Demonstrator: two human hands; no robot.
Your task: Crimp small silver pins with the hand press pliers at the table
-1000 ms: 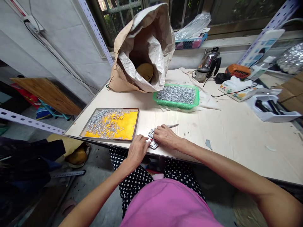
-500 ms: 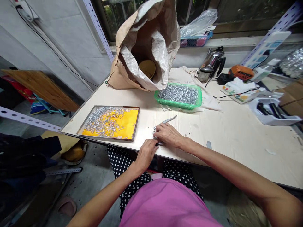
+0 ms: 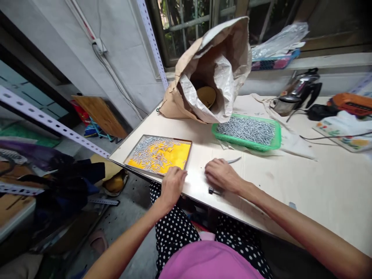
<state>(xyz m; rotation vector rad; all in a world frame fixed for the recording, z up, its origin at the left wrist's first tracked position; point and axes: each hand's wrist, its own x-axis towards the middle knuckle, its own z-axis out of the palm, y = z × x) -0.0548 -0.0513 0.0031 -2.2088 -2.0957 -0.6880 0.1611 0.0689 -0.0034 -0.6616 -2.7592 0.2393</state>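
Observation:
My left hand [image 3: 173,185] is at the front right corner of a shallow tray [image 3: 188,155] with a yellow bottom. Its fingers are curled together, and whatever they may pinch is too small to make out. Many small silvery metal pins [image 3: 145,153] lie scattered in the tray, thickest on its left. My right hand [image 3: 222,175] is closed over a metal tool on the table. A curved grey arm [image 3: 234,159] of that tool sticks out beyond the fingers, and a dark end [image 3: 211,190] shows below the hand. The rest of the tool is hidden.
A green basket [image 3: 247,145] full of similar metal pins stands behind my right hand. Next to it a large open paper sack [image 3: 180,97] leans with a bowl [image 3: 206,97] inside. A metal pot [image 3: 302,87], a cup [image 3: 285,104] and an orange case [image 3: 351,104] sit at the back right.
My left hand has moved away from the tool and leftward to the tray's corner. My right hand stays at the tool. The view has turned to the left.

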